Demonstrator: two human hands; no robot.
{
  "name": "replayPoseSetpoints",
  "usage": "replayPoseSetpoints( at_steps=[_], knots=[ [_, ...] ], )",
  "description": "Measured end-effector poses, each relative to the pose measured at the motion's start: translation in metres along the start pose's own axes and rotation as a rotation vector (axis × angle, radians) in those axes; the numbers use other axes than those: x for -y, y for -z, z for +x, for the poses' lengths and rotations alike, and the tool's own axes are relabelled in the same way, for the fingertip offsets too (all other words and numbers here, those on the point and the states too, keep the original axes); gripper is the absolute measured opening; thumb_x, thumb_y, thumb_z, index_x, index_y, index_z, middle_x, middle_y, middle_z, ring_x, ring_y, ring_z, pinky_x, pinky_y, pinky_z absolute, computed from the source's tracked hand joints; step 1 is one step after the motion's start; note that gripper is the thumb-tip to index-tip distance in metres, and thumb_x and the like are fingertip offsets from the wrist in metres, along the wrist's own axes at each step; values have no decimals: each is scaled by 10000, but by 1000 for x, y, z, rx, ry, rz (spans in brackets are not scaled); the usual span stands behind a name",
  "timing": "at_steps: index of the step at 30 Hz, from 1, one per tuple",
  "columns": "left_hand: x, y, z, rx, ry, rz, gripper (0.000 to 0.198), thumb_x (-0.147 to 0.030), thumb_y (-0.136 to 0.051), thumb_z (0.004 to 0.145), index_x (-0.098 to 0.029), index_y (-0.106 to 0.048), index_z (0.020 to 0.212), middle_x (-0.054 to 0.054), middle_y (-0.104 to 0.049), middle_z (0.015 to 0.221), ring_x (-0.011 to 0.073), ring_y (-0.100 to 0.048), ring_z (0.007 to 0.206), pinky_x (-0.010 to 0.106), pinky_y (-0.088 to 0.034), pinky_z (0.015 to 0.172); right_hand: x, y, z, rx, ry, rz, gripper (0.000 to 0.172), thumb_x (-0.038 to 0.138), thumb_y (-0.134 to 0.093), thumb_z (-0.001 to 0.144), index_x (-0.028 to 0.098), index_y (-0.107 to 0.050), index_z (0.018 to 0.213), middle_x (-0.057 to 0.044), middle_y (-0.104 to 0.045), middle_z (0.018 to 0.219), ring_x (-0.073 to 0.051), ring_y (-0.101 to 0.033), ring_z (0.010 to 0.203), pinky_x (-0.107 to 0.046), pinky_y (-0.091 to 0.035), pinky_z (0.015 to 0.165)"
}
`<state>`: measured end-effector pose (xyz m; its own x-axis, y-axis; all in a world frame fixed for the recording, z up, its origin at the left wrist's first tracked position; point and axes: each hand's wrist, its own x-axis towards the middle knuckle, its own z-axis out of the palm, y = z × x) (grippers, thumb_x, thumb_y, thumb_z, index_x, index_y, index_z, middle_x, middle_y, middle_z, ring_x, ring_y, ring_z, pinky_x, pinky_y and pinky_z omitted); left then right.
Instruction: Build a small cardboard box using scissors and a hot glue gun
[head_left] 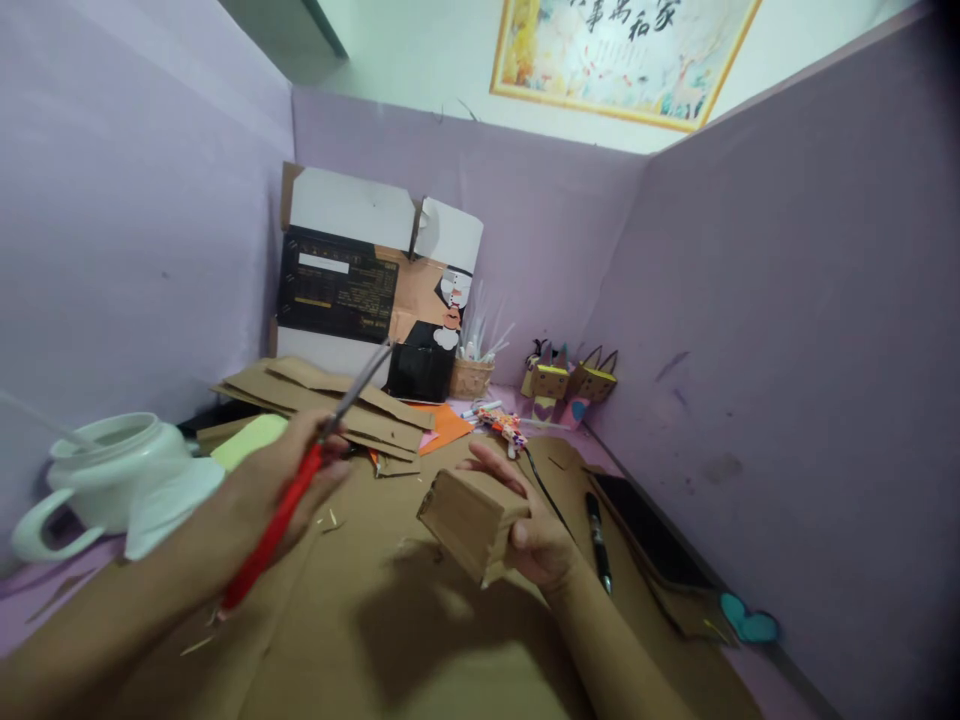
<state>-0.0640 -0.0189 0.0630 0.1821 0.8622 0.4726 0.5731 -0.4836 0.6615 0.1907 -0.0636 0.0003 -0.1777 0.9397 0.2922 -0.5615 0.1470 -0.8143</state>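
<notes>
My left hand is closed around a pair of red-handled scissors. Their grey metal blades point up and away, toward the back wall, and look slightly blurred. In my right hand is a small brown cardboard box, gripped at its right side with the thumb in front and the fingers behind. The box is tilted and held above the cardboard sheet that covers the table, where its shadow falls. The scissors and the box are apart.
Flat cardboard pieces are stacked at the back left, before an unfolded printed carton. A white pot stands left. A glue gun with a black cord, a pen, a dark phone-like slab and cardboard figures lie rightward.
</notes>
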Motion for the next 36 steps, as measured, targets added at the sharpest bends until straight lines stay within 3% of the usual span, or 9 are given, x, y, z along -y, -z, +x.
replayPoseSetpoints(
  at_steps=[2,3,7,10,15,20,24,29,36],
  knots=[
    [-5,-29,-3,210,86,-269,362,-456,-608,716,-221,-469,954,15,-652,839,189,-624,687,319,-504,640,-2,-1,0,-34,48,-14,803,343,-881,397,264,-636,1157,-38,-626,1179,-281,-557,1117,-385,-390,991],
    [-8,-44,-5,230,127,-422,400,-461,-637,706,-218,-444,957,10,-641,804,183,-623,674,315,-508,630,-3,-2,1,-47,69,-18,799,346,-881,404,279,-632,1159,-28,-615,1199,-283,-538,1146,-387,-384,1003],
    [-16,-90,-9,226,245,-871,464,-466,-691,685,-210,-430,970,-20,-606,744,164,-616,636,298,-512,593,-8,-5,4,-64,90,-79,747,374,-848,504,299,-589,1201,-28,-499,1367,-301,-483,1229,-418,-393,1013],
    [-17,-99,-7,153,226,-960,450,-421,-716,672,-205,-436,950,-26,-601,756,167,-631,665,290,-515,608,-15,-7,6,-87,27,-171,795,340,-834,561,309,-499,1282,-51,-495,1377,-299,-526,1196,-424,-441,966],
    [-11,-98,-7,53,208,-753,452,-382,-687,709,-226,-389,1011,-30,-610,795,172,-642,712,305,-522,657,-27,-13,6,-261,134,-318,814,325,-856,526,281,-504,1259,-65,-491,1377,-281,-520,1202,-369,-476,928],
    [-13,-104,-12,-4,140,-471,409,-351,-663,715,-225,-415,1014,9,-631,888,199,-641,811,342,-507,756,-26,-19,5,-361,66,-252,753,372,-867,482,225,-558,1153,-72,-676,1080,-259,-665,907,-334,-555,717],
    [-14,-92,-7,77,46,-248,269,-371,-542,812,-212,-460,1012,19,-641,843,191,-640,759,311,-492,710,-17,-18,8,-472,12,-106,558,344,-827,557,223,-610,1057,-40,-694,985,-204,-665,779,-306,-558,655],
    [2,-73,0,242,-78,241,225,-269,-344,893,-200,-516,1020,77,-643,861,231,-625,759,337,-459,678,0,-8,10,-482,33,-3,436,385,-784,608,236,-645,993,-25,-691,963,-227,-652,844,-367,-568,719],
    [19,-85,-11,342,-243,354,365,-80,-303,847,-179,-455,1164,102,-556,1041,230,-530,970,367,-440,834,1,3,8,-493,94,-112,504,351,-816,577,241,-647,1039,-38,-660,1094,-225,-626,958,-381,-511,867]
  ],
)
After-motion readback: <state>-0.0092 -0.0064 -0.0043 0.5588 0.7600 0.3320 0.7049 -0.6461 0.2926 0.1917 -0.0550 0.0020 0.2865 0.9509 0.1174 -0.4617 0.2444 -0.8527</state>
